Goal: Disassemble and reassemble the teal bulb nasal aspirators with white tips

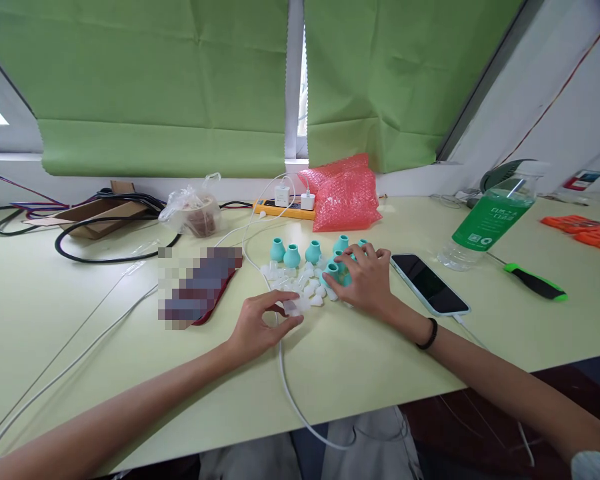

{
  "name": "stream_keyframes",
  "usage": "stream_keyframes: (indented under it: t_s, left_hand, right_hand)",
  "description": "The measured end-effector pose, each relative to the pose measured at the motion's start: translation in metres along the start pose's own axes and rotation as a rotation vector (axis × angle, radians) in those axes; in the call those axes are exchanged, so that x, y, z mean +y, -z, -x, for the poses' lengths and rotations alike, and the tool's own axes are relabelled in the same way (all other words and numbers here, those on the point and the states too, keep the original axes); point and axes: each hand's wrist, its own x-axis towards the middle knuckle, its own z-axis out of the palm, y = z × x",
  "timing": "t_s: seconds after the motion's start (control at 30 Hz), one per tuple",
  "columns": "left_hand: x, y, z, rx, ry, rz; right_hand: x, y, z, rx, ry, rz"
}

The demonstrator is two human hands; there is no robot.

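My left hand (265,323) pinches a small translucent plastic piece (296,305) between thumb and fingers, just above the table. My right hand (367,277) has its thumb and fingers around a teal bulb-shaped piece with an open neck (332,270); its lower part is partly hidden. Several more teal pieces stand upright close by, such as one at the left (292,256) and one behind (313,252). Between the hands lies a loose pile of small white and translucent pieces (310,288). Some teal pieces are partly covered by my right hand.
A phone (433,283) on a cable and a screwdriver (535,281) lie right, near a tilted green-labelled bottle (490,217). A red phone (217,293) lies left. Behind are a power strip (290,210) and pink bubble wrap (347,200). A white cable (285,373) crosses the table.
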Motion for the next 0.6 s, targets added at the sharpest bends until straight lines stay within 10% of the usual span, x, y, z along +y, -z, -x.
stream_keyframes:
  t_s: [0.13,0.37,0.6]
  left_hand:
    - [-0.001,-0.001,0.000,0.047,0.021,0.025]
    - [0.000,0.001,0.001,0.015,0.016,0.000]
    - [-0.002,0.001,0.005,0.007,-0.031,-0.038]
  right_hand:
    - [-0.001,-0.002,0.001,-0.101,-0.001,-0.009]
    - [-0.009,0.013,0.007,0.280,0.176,-0.503]
    - [-0.029,0.008,0.019,0.103,0.303,-0.658]
